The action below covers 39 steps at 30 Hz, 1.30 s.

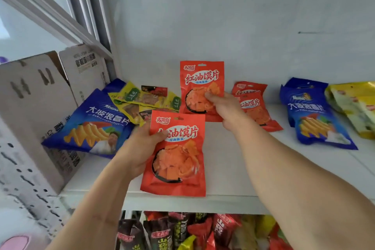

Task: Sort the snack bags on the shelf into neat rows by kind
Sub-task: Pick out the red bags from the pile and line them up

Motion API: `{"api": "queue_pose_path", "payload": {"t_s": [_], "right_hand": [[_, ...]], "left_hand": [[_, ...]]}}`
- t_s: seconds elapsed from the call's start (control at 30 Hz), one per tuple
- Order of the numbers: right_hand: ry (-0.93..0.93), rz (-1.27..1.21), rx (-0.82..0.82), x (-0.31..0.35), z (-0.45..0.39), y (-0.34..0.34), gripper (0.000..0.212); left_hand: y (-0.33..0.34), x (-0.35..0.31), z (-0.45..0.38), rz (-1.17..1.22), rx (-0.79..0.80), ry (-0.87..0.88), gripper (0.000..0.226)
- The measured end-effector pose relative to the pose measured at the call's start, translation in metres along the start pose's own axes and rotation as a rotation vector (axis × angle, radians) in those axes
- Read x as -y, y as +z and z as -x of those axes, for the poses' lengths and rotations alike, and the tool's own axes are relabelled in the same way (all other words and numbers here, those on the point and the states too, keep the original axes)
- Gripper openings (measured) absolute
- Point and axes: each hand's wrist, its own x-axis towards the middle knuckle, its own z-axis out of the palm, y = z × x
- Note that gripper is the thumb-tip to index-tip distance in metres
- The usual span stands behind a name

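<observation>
Gripping one red snack bag [176,154] in the left hand [142,144], thumb curled over its front, at the front edge of the white shelf [233,168]. Pinching a second red bag [197,85] upright in the right hand [225,107], farther back, just beside two more red bags [257,111] lying to the right. Sitting well apart at either end: blue bags [91,126], left and right.

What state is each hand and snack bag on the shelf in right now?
Left hand: grips a red bag.
Near red bag: held up at the shelf's front.
Right hand: pinches another red bag.
Far red bag: held upright.
Red stack: leaning, overlapped, right of the hands.
Left blue bag: leaning on a cardboard box.
Yellow bags: jumbled pile.
Right blue bags: leaning, overlapped.
</observation>
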Motion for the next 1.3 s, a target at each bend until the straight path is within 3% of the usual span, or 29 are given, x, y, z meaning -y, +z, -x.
{"api": "queue_pose_path", "payload": {"t_s": [0.17,0.37,0.53,0.93,1.17,1.3], "right_hand": [[-0.026,0.072,-0.089,-0.004,0.021,-0.061,0.015],[-0.046,0.318,-0.269,-0.011,0.032,-0.138,0.022],[-0.070,0.521,-0.331,-0.028,0.036,-0.184,0.025],[0.022,0.749,-0.358,-0.043,0.026,-0.175,0.045],[-0.070,0.594,-0.438,-0.040,0.034,-0.167,0.045],[-0.061,0.518,-0.358,-0.037,0.036,-0.173,0.054]], "left_hand": [[0.041,0.011,-0.003,-0.206,-0.141,0.180,0.010],[0.097,0.016,-0.010,-0.354,-0.228,0.239,0.020],[0.145,0.023,-0.013,-0.411,-0.285,0.229,0.012],[0.187,0.030,-0.015,-0.499,-0.429,0.168,0.012],[0.214,0.025,-0.037,-0.564,-0.359,0.123,0.019],[0.232,0.032,-0.052,-0.608,-0.339,0.100,0.028]]}}
